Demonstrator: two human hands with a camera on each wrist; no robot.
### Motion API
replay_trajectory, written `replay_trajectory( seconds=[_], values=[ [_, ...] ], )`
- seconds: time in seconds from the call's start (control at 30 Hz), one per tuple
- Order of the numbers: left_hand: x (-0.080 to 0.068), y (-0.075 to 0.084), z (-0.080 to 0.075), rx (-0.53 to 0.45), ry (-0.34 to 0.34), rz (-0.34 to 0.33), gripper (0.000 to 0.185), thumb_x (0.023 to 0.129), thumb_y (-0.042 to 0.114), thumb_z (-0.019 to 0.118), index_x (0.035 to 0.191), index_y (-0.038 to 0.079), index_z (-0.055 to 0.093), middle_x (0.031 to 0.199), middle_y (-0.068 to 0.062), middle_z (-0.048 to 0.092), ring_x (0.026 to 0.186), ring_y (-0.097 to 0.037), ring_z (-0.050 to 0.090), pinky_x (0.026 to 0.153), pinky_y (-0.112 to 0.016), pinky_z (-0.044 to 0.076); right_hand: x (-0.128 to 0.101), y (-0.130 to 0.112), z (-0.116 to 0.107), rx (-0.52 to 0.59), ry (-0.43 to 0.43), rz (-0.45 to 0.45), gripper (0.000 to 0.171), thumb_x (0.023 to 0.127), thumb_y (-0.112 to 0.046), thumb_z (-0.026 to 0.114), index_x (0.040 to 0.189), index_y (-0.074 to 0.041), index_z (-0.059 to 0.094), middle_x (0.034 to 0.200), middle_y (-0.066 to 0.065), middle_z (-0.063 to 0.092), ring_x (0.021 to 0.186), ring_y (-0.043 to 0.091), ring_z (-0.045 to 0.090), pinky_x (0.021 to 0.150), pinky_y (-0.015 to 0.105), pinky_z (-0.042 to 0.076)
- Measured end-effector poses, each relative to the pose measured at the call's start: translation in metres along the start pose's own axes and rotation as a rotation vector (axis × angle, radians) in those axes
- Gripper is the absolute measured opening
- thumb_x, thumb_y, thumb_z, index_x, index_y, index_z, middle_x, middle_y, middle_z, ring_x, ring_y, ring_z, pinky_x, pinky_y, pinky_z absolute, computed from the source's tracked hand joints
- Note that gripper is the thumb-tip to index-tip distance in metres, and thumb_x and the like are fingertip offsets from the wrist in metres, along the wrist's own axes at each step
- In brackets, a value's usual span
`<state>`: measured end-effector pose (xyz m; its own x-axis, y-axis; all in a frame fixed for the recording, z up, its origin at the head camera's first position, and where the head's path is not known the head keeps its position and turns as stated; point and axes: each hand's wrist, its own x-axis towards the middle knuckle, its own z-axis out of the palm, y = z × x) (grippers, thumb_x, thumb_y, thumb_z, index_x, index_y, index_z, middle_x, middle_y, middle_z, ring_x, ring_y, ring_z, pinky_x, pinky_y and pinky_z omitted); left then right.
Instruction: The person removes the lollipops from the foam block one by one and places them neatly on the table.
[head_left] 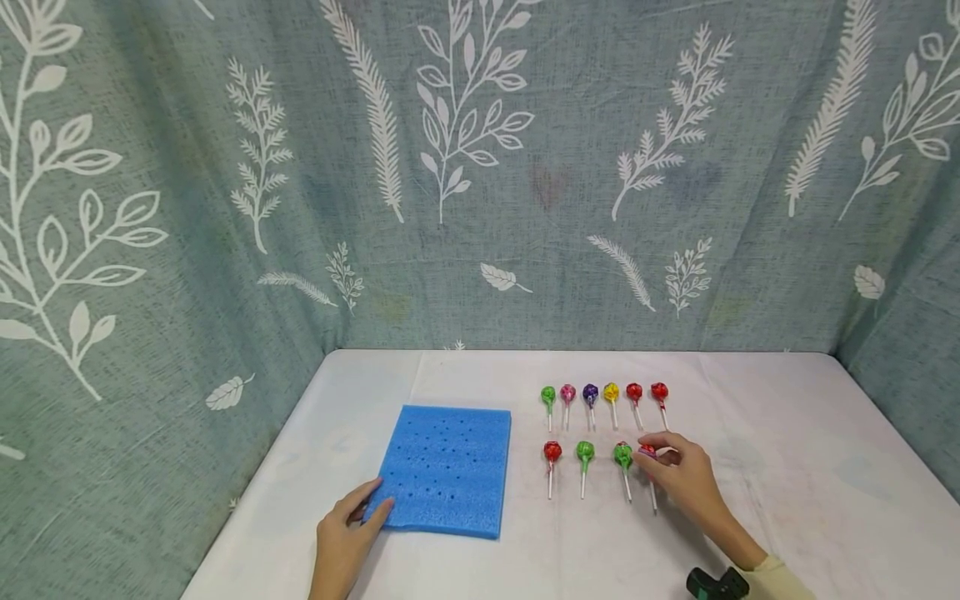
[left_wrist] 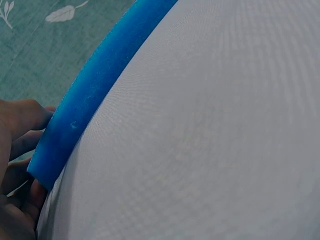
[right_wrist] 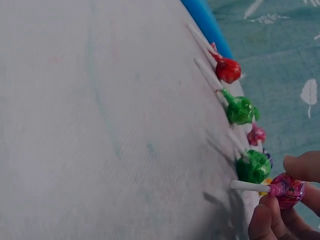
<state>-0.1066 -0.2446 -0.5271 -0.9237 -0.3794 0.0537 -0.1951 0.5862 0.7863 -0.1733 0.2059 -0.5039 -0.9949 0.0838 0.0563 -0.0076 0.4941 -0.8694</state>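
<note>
My left hand (head_left: 345, 533) grips the near left corner of a blue foam board (head_left: 468, 508), with fingers and thumb on either side of the corner. The top of the board is dotted with small dark holes. In the right wrist view, my right hand (right_wrist: 300, 212) pinches a pink-wrapped lollipop (right_wrist: 288, 191) by its candy head, and the white stick points away from the fingers. Beside that hand in the head view is a green lollipop (head_left: 623, 454). Further left in the same front row lie another green lollipop (head_left: 585, 451) and a red lollipop (head_left: 552, 452).
Behind the front row lie several more lollipops: green (head_left: 548, 394), pink (head_left: 567, 393), purple (head_left: 591, 394), yellow (head_left: 612, 392) and two red, one of them the rightmost red lollipop (head_left: 659, 391). A white cloth (head_left: 795, 433) covers the table. Patterned curtains (head_left: 570, 250) enclose its back and sides.
</note>
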Motion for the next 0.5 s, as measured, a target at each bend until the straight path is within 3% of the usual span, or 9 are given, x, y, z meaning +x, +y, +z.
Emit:
replay_trajectory(
  seconds=[0.23, 0.5],
  values=[
    [0.003, 0.001, 0.0, -0.012, 0.007, 0.02, 0.05, 0.081, 0.042, 0.073, 0.123, 0.017, 0.064, 0.126, -0.008, 0.059, 0.102, -0.017, 0.055, 0.084, -0.025, 0.046, 0.006, 0.013, 0.0, -0.063, 0.001, -0.001, 0.029, 0.081, -0.014, 0.075, 0.105, 0.001, 0.066, 0.09, 0.01, 0.065, 0.063, 0.014, 0.054, 0.048, 0.024, 0.044],
    [0.001, -0.001, 0.0, -0.004, -0.022, 0.036, 0.052, 0.08, 0.042, 0.074, 0.123, 0.013, 0.065, 0.125, -0.011, 0.059, 0.103, -0.02, 0.055, 0.085, -0.031, 0.047, 0.01, 0.012, -0.002, -0.201, -0.02, -0.067, 0.027, 0.079, -0.013, 0.076, 0.101, 0.001, 0.068, 0.087, 0.008, 0.062, 0.067, 0.016, 0.047, 0.053, 0.023, 0.039]
  ],
)
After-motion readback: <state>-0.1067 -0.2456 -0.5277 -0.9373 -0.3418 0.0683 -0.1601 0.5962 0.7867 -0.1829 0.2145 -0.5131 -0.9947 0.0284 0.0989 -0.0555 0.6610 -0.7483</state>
